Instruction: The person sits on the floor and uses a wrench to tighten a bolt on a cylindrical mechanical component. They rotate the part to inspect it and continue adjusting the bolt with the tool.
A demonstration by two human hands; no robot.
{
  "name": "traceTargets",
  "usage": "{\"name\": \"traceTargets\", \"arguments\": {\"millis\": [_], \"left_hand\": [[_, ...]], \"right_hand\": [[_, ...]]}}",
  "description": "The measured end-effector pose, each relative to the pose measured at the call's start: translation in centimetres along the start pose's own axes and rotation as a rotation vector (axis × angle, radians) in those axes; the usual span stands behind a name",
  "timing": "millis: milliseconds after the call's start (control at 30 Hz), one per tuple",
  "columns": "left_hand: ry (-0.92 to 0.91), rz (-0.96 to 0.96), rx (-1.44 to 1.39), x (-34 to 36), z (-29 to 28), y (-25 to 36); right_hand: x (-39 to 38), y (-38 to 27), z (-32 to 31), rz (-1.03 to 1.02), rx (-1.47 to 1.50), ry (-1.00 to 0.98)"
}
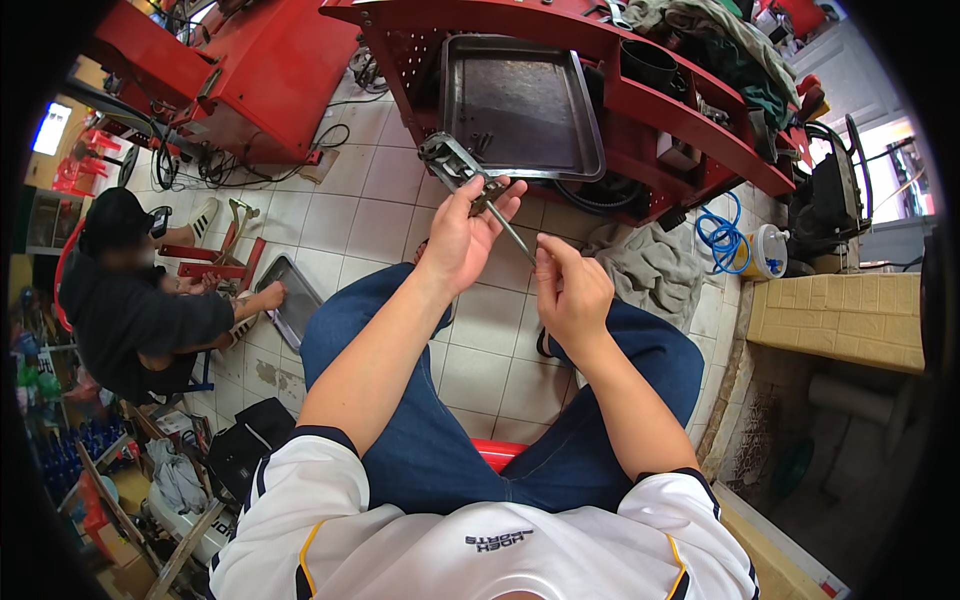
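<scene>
Between my knees I hold up a grey metal part (456, 160), long and narrow with a rounded, knobbly far end; its exact kind I cannot make out. My left hand (462, 236) is closed round its near end, palm turned up. A thin straight metal rod (513, 232) slants from there toward my right hand (574, 290). Thumb and fingers of that hand pinch the rod's near end. Whether the rod is fixed to the part or only set into it is hidden by my left fingers. Just beyond is a shallow metal tray (525, 100) with small dark pieces near its corner.
A red tool cart (400, 60) stands ahead, with rags on top. Grey cloth (650, 265) and a coiled blue hose (722, 240) lie to the right. At left, a seated person (140, 300) in dark clothes reaches to another tray (285, 305). Cables (250, 175) trail across the tiles.
</scene>
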State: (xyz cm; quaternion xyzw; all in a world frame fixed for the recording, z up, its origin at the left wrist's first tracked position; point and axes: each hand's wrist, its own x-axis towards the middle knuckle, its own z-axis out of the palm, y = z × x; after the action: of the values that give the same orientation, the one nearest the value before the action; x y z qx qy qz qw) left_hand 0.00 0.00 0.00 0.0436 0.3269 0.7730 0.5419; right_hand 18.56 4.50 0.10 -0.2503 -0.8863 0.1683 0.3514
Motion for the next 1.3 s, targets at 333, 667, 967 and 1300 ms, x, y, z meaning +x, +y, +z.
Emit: {"name": "traceTargets", "arguments": {"millis": [333,667,967,1300], "left_hand": [[-0.008,-0.005,-0.007,-0.1,0.2,0.3],[-0.017,-0.013,0.003,-0.2,0.3,-0.2],[0.15,0.179,0.2,-0.7,0.4,-2.8],[0.038,0.057,0.197,-2.1,1.3,-4.8]], "right_hand": [[1.3,-0.3,1.6,-0.096,0.061,0.189],[0.8,-0.8,0.9,0.022,0.051,0.096],[0.8,-2.4,2.0,0.011,-0.285,-0.028],[0.7,-1.3,3.1,-0.021,-0.458,-0.007]]}}
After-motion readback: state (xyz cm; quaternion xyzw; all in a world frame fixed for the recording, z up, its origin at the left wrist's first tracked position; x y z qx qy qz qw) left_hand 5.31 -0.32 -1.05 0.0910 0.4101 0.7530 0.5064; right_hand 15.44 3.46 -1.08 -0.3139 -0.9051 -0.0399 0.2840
